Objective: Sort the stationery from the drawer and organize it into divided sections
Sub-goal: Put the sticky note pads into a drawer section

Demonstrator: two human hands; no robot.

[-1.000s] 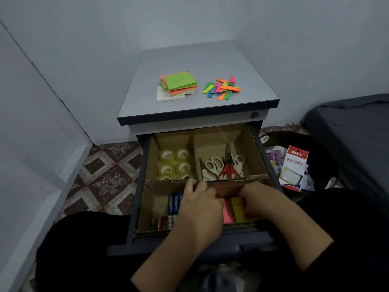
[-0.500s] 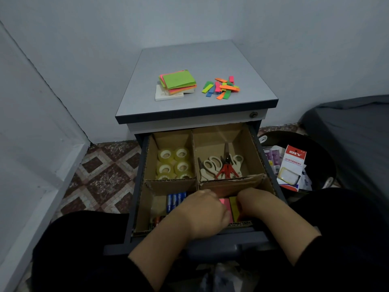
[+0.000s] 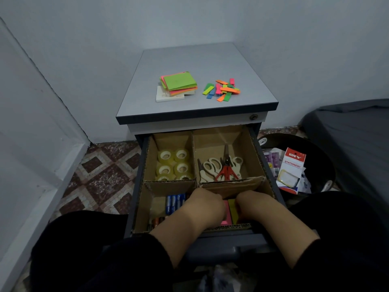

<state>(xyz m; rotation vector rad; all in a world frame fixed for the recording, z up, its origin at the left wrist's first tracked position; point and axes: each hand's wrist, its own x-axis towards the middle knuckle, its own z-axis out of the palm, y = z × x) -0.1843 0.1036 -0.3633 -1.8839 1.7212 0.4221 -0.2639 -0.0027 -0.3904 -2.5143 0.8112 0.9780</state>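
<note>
Sticky pads being seated in the near right section
With unseen fingers, the leaning cardboard divider (image 3: 231, 184) could be knocked by the left hand (image 3: 207, 205) or right hand (image 3: 252, 204) while the pink pad (image 3: 227, 216) is set

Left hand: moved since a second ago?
Yes. The left hand has pulled back from the cardboard divider and dropped toward the drawer's front, into the compartment with the pink notes.

You can read print on one thing only: the red-and-white packet (image 3: 291, 170) standing in the dark bin (image 3: 315, 148), just right of the open drawer (image 3: 255, 148); its red top reads "DIY" in white letters; the band below reads "STATIONERY"; the white pad on the cabinet top carries marks too small for you to read.
</note>
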